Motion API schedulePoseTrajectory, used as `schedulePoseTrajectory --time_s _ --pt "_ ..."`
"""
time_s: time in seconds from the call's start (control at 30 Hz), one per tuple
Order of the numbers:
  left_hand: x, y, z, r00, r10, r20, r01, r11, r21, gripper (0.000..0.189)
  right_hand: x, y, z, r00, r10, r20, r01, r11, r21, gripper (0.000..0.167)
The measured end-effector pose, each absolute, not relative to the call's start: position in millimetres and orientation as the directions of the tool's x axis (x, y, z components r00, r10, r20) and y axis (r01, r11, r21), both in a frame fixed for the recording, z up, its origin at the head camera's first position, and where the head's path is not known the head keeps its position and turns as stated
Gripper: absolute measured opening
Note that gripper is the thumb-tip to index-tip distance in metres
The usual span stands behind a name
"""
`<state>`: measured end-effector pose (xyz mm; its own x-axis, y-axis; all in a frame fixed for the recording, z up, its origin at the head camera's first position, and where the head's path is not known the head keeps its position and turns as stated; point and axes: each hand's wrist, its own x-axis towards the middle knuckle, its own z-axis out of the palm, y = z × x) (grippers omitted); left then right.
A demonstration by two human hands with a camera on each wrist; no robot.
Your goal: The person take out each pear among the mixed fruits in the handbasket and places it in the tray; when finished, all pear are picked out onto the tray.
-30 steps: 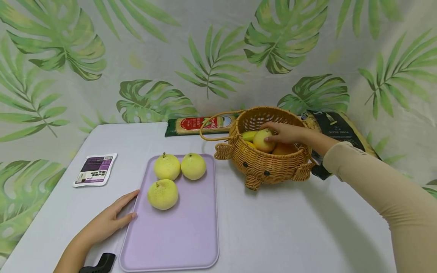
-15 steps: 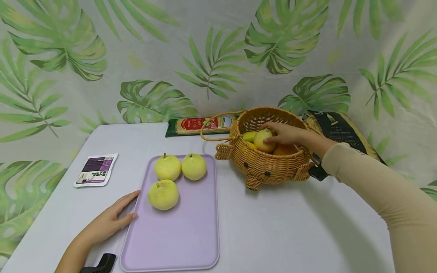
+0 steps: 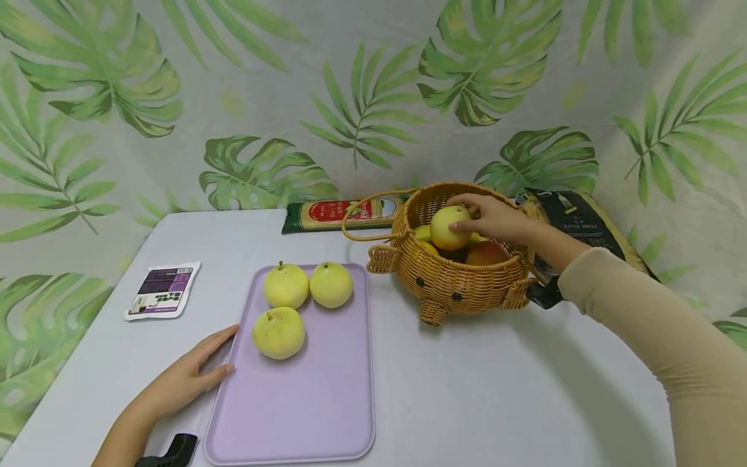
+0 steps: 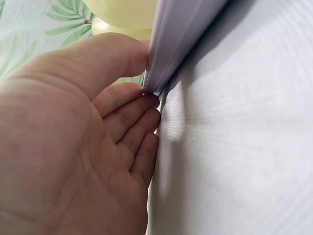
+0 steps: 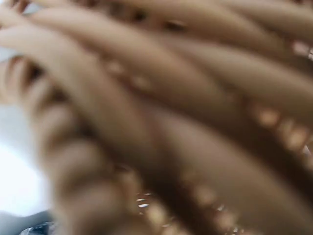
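My right hand (image 3: pixel 496 219) grips a pale yellow pear (image 3: pixel 448 227) inside the wicker basket (image 3: pixel 461 285), thumb on its near side. Beneath and beside the pear lie a reddish fruit (image 3: pixel 487 253) and some yellow fruit, partly hidden. In the right wrist view only blurred woven wicker (image 5: pixel 161 112) shows; the hand is out of sight there. My left hand (image 3: pixel 181 379) rests with fingers extended at the left edge of the lilac tray (image 3: pixel 315 402). In the left wrist view its thumb and fingertips touch the tray's rim (image 4: pixel 164 54). Three pears (image 3: pixel 279 333) sit on the tray's far half.
Behind the basket's left side lies a green spaghetti pack (image 3: pixel 332 216). A dark pasta bag (image 3: pixel 583 224) leans at the back right, partly behind the arm. A purple and white packet (image 3: pixel 163 290) lies left of the tray. The basket's handle (image 3: pixel 364 239) sticks out leftward.
My right hand has raised the pear slightly within the basket, uncovering more of the reddish fruit below. The left hand and the tray have stayed put.
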<state>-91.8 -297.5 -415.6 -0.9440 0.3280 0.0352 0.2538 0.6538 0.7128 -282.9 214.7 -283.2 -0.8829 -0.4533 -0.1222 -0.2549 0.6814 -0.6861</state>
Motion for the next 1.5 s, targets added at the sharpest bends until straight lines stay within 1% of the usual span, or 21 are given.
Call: schedulePoseTrajectory --time_s 0.23,0.37,0.5,0.63,0.77,0.87,1.03,1.2,1.3,1.4,1.5 --pt "-91 -297 -417 -0.941 0.335 0.045 0.265 0.648 0.715 0.06 -275 216 -264 -0.908 -0.41 -0.089 -0.189 0.59 -0.785 0.062" --pt "-91 -296 -415 -0.941 0.337 0.044 0.265 0.647 0.715 0.06 -265 215 -253 -0.929 -0.366 -0.049 -0.164 0.527 -0.834 0.059" --pt "-90 -295 -413 -0.939 0.341 0.05 0.272 0.641 0.718 0.06 -253 211 -242 -0.943 -0.333 0.021 -0.197 0.505 -0.84 0.055" --pt "-89 -294 -414 -0.937 0.344 0.06 0.28 0.639 0.717 0.06 -240 204 -233 -0.943 -0.317 0.102 -0.25 0.472 -0.845 0.049" --pt "-90 -296 -415 -0.939 0.34 0.058 0.277 0.642 0.715 0.06 -223 194 -227 -0.914 -0.372 0.161 -0.281 0.296 -0.913 0.042" --pt "-91 -296 -415 -0.941 0.335 0.049 0.267 0.645 0.716 0.06 -210 183 -228 -0.871 -0.447 0.204 -0.296 0.146 -0.944 0.042" --pt "-90 -296 -415 -0.939 0.338 0.062 0.28 0.647 0.709 0.06 -185 158 -241 -0.808 -0.533 0.253 -0.342 0.073 -0.937 0.045" --pt "-90 -296 -416 -0.94 0.336 0.055 0.272 0.646 0.713 0.06 -169 127 -267 -0.756 -0.599 0.264 -0.346 0.024 -0.938 0.048" --pt "-91 -297 -416 -0.941 0.335 0.046 0.266 0.648 0.714 0.06 -165 109 -291 -0.749 -0.614 0.25 -0.356 0.054 -0.933 0.048" --pt "-92 -297 -417 -0.943 0.331 0.041 0.26 0.652 0.712 0.06 -162 94 -318 -0.766 -0.611 0.199 -0.347 0.133 -0.928 0.048" --pt "-93 -298 -417 -0.943 0.33 0.042 0.261 0.656 0.708 0.061 -159 79 -342 -0.784 -0.606 0.133 -0.309 0.196 -0.931 0.048"
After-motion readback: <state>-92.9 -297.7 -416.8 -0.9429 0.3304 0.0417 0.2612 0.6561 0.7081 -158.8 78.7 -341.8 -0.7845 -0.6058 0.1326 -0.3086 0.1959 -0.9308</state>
